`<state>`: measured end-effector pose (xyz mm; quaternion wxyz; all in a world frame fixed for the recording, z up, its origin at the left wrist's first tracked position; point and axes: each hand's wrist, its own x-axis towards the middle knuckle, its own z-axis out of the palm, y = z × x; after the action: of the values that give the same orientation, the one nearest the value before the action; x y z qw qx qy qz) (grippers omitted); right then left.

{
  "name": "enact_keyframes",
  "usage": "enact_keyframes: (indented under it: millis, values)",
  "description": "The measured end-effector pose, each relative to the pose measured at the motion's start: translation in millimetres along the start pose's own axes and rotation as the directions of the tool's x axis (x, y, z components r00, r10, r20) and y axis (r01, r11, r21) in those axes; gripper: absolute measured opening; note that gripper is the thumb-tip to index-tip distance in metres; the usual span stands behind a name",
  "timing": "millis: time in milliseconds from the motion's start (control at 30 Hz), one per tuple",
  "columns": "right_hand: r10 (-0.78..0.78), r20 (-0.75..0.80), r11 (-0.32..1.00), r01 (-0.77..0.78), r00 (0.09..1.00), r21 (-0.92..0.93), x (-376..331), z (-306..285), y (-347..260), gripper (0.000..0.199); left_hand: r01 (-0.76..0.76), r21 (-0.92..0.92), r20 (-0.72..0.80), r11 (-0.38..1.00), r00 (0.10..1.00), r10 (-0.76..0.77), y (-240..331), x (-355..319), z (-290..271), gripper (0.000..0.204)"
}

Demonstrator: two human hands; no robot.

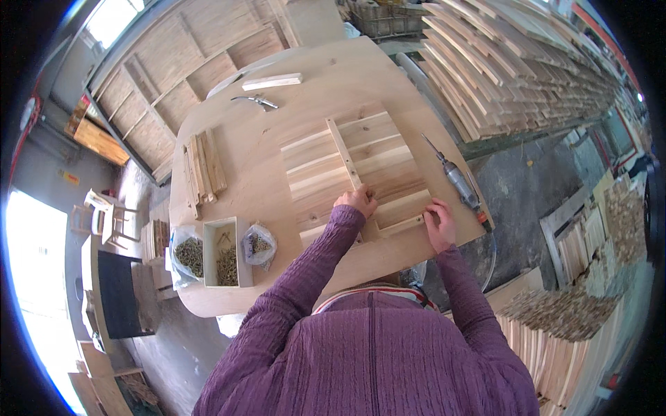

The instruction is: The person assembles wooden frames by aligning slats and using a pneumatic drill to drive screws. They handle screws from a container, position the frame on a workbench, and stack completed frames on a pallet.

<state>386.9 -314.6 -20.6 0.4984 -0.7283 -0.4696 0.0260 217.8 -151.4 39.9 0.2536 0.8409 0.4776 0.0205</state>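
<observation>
Purple ribbed sleeves (305,253) are covering both forearms of the person, who is standing at a pale wooden table (253,156). Straight ahead, a striped wooden panel (312,163) is lying flat on the tabletop, its light and brown boards running side by side. One long wooden strip (341,150) is crossing the panel, with small dark holes showing along it. Another, shorter strip (400,227) is lying near the panel's close right corner.

The left hand (356,200) is bending its fingers over the long strip; its fingertips are hiding from view, so I cannot tell whether it is gripping the wood or only pressing on it. The right hand (440,227) is touching the right end of the shorter strip with its fingers bent and slightly parted; whether it is pinching that end, I cannot tell.

Right of the panel, a grey power driver (458,182) is lying with its long bit pointing away from the person. On the left, several loose sticks (205,166) are lying together. Nearer the person, a white box (209,253) is holding screws, and a plastic bag (186,256) is sitting on either side of it. Beyond the panel, a metal air gun (258,102) is lying near a pale wood block (272,81).
</observation>
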Motion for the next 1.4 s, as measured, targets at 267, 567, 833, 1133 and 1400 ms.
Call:
enact_keyframes:
  millis: [267,567,833,1133,1400]
  values:
    - [-0.034,0.031,0.999,0.034,0.999,0.009,1,4,-6,0.014,-0.025,-0.023,-0.028,0.999,0.999,0.024,-15,4,6,0.029]
    - [0.052,-0.029,0.994,-0.049,0.998,0.102,1,3,-2,0.021,-0.031,-0.028,0.005,0.999,0.999,0.032,-8,1,-1,0.036]
    - [0.718,0.367,-0.311,-0.199,0.592,0.929,1,-47,27,0.045,-0.019,0.039,-0.053,0.999,0.998,0.021,-39,-32,-9,0.053]
    - [0.494,0.699,-0.704,-0.234,0.518,0.671,-20,-111,52,0.066,0.283,-0.265,-0.452,0.922,0.808,-0.378,-218,-102,-120,0.027]
    - [0.543,0.681,-0.477,-0.486,0.491,0.732,-18,-111,54,0.050,0.479,-0.037,-0.427,0.877,0.786,-0.447,-271,-137,-117,0.051]
